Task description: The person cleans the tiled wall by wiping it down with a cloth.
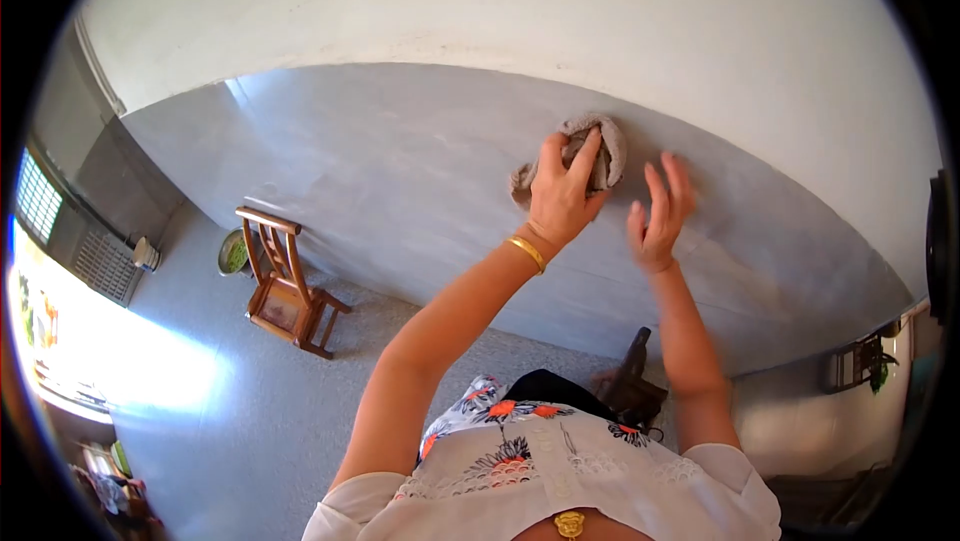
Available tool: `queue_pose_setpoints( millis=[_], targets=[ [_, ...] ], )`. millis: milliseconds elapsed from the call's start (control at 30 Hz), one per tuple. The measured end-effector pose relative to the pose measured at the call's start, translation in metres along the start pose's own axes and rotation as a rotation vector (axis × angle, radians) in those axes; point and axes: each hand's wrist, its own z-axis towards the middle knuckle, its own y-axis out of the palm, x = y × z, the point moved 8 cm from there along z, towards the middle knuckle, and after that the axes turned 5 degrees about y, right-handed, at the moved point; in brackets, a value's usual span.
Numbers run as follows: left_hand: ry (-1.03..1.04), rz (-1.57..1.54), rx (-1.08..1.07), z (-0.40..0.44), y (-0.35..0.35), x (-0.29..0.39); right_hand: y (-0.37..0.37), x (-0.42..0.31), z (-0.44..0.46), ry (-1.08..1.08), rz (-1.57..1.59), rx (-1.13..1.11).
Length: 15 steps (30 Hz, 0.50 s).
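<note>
1. Head view, nearest: a white short-sleeved top with orange and black flower prints (505, 491) covered the person's torso, below a gold-coloured pendant (569, 523).

2. Further along the arms, the left wrist wore a yellow-gold bangle (527, 254). The left hand (566, 199) had its fingers curved over a bunched, grey-brown fabric cloth (614, 149), holding it against the wall.

3. The cloth lay directly under and around those fingers, its thick fold arching beyond the fingertips and a loose end trailing to the lower left; its long axis ran roughly from upper right to lower left.

4. The right hand (660, 216), blurred, was empty, fingers parted; it was beside the cloth, apart from it on the right. Whether it touched the wall could not be told. The left hand was the nearer, already on the cloth.

5. Behind both hands rose the smooth grey lower wall (400, 171), meeting a white upper wall (500, 11) just above the cloth.

6. Farther off to the left, a brown wooden slat-backed chair (280, 306) stood near a round bowl with green contents (235, 254).
</note>
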Motion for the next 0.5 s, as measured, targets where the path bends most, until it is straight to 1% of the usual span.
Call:
queue_pose_setpoints(
  millis=[33,67,100,133,167,200,233,267,333,367,400,433,467,500],
  targets=[
    [-0.069,-0.132,0.007,-0.004,0.007,0.003,-0.005,-0.004,-0.008,0.002,-0.016,0.005],
    [-0.059,-0.150,0.005,-0.008,0.014,0.011,-0.008,-0.001,-0.016,0.114,0.205,-0.002],
    [-0.183,-0.396,-0.146,-0.019,0.038,0.010,-0.011,0.003,-0.024,0.224,0.421,-0.006],
    [-0.307,-0.641,-0.309,-0.031,0.062,0.018,-0.018,0.000,-0.030,0.229,0.394,0.005],
    [-0.294,-0.664,-0.324,-0.039,0.070,0.033,-0.023,0.005,-0.038,0.343,0.572,0.020],
    [-0.558,-1.054,-0.403,-0.057,0.090,0.045,-0.028,0.012,-0.047,0.454,0.753,0.038],
    [-0.835,-1.434,-0.481,-0.073,0.107,0.063,-0.037,0.019,-0.051,0.583,0.791,0.041],
    [-0.832,-1.446,-0.505,-0.074,0.108,0.072,-0.047,0.027,-0.059,0.591,0.771,0.054],
    [-0.342,-1.068,-0.724,-0.060,0.098,0.099,-0.069,0.056,-0.075,0.665,0.833,0.081],
    [-0.164,-0.845,-0.718,-0.059,0.094,0.104,-0.087,0.068,-0.078,0.659,0.680,0.135],
    [-0.160,-0.854,-0.728,-0.057,0.092,0.104,-0.111,0.084,-0.077,0.653,0.503,0.251],
    [-0.012,-0.599,-0.573,-0.043,0.075,0.102,-0.133,0.094,-0.068,0.642,0.326,0.361],
    [0.128,-0.342,-0.411,-0.033,0.055,0.098,-0.154,0.111,-0.063,0.703,0.413,0.564],
    [0.211,-0.230,-0.276,-0.028,0.040,0.083,-0.168,0.128,-0.060,0.759,0.500,0.772]
  ],
)
